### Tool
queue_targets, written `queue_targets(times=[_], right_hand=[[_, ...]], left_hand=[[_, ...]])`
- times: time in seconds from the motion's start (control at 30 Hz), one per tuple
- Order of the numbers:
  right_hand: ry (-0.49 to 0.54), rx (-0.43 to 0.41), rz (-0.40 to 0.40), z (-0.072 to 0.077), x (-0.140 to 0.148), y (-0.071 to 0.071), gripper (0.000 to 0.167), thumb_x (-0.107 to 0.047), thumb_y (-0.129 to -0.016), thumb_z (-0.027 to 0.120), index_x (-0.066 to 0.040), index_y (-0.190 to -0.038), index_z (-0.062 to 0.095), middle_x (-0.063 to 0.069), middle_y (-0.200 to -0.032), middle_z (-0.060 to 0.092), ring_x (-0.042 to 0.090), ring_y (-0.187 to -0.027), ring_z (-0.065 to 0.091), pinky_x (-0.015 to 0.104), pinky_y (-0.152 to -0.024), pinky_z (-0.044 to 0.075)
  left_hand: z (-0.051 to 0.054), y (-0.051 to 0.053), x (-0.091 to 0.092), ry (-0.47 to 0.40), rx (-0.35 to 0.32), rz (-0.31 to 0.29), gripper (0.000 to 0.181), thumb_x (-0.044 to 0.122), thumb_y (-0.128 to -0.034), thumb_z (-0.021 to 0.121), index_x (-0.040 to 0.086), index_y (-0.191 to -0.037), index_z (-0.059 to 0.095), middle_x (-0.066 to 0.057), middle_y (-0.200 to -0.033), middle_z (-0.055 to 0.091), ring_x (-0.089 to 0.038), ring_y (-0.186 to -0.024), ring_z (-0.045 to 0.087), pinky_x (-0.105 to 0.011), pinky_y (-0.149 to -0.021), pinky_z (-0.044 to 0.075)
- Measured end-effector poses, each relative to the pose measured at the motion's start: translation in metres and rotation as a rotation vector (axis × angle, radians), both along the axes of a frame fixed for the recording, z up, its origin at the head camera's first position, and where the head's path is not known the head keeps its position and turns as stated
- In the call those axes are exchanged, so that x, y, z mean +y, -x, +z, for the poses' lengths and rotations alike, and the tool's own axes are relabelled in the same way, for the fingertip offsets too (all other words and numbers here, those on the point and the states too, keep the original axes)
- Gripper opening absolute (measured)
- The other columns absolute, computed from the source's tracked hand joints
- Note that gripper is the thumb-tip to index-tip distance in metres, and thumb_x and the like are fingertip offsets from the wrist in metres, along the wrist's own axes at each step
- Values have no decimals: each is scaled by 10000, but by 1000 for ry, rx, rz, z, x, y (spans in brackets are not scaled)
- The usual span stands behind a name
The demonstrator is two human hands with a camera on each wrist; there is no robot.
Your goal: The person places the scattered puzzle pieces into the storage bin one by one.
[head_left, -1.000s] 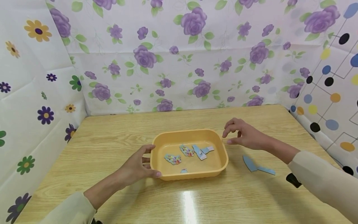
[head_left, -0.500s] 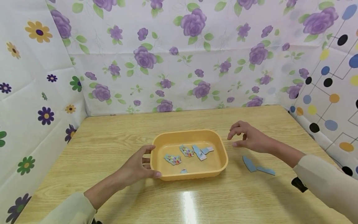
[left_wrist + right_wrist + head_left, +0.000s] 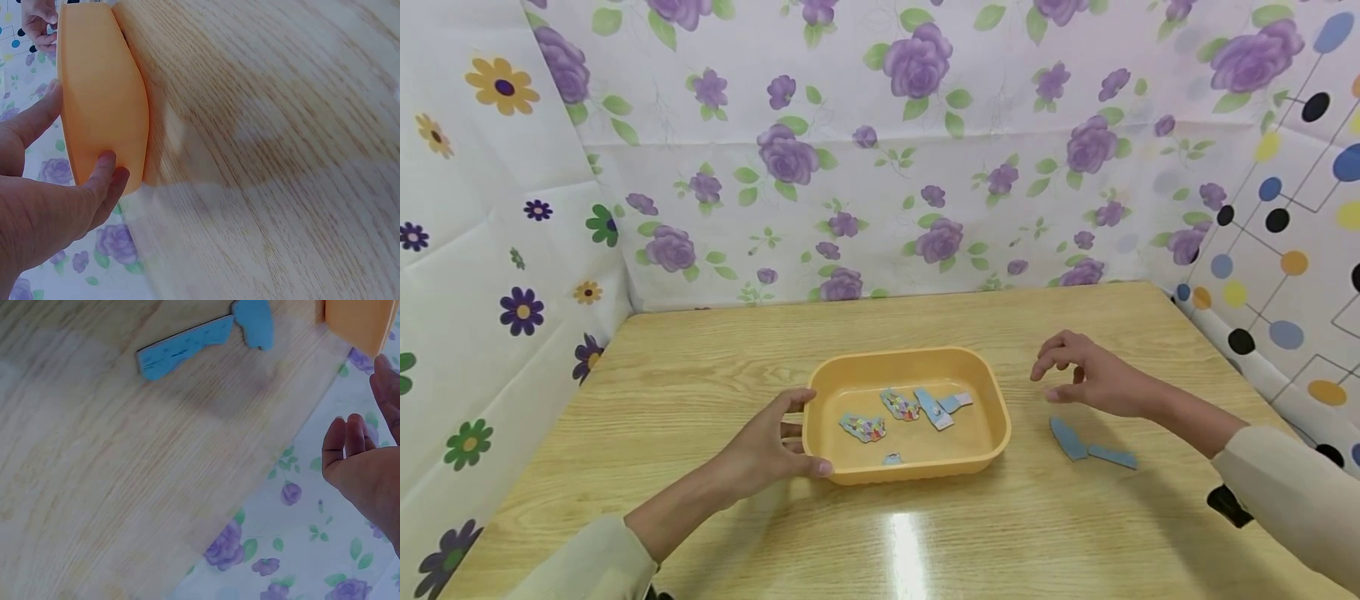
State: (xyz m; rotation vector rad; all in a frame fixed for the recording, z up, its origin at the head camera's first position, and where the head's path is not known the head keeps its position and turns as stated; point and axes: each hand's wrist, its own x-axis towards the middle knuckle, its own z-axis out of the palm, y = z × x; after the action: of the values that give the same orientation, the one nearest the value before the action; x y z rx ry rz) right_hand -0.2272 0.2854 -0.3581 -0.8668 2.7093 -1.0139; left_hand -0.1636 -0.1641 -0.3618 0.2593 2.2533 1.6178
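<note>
In the head view my left hand [image 3: 756,450] holds the left end of a shallow yellow-orange plastic tray [image 3: 917,475], thumb at the near rim and fingers along the end wall. The left wrist view shows fingertips [image 3: 106,159] against the tray's outer wall [image 3: 103,81]. Inside the tray lie several flat puzzle-like pieces, among them a multicoloured piece [image 3: 865,427] and a blue one with a pale end [image 3: 934,408]. My right hand [image 3: 1097,377] hovers right of the tray, fingers loosely bent, holding nothing. Just below it in view, two blue pieces, one wider [image 3: 1067,438] and one narrow [image 3: 1112,457], lie on the table.
The wood-grain table [image 3: 715,358] carries the tray and the loose pieces. Flower-printed cloth [image 3: 850,167] hangs behind it, with patterned cloths at both sides. A dark strap [image 3: 1228,506] shows by the right sleeve.
My right hand has drawn away from the tray's right end, rightward and slightly down, to above the loose blue pieces. The left hand and the tray have stayed put.
</note>
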Motion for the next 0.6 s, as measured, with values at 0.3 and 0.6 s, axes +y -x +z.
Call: queue_targets(times=[0.3, 0.6], right_hand=[[-6, -70, 43, -12, 17, -4, 244, -55, -860, 713, -151, -1075, 646, 80, -1224, 444, 343, -1042, 368, 351, -679, 395], [-52, -172, 85, -23, 38, -13, 315, -119, -865, 723, -154, -1151, 594, 142, -1264, 383, 373, -1086, 339, 337, -695, 406]], left_hand=[[1, 1, -1, 20, 10, 4, 1023, 80, -678, 870, 36, -1483, 240, -213, -1450, 289, -398, -1166, 542, -335, -845, 574], [1, 0, 1, 14, 1, 8, 1018, 70, -677, 869, 36, -1481, 246, -210, -1445, 293, -396, -1157, 551, -338, -838, 576]])
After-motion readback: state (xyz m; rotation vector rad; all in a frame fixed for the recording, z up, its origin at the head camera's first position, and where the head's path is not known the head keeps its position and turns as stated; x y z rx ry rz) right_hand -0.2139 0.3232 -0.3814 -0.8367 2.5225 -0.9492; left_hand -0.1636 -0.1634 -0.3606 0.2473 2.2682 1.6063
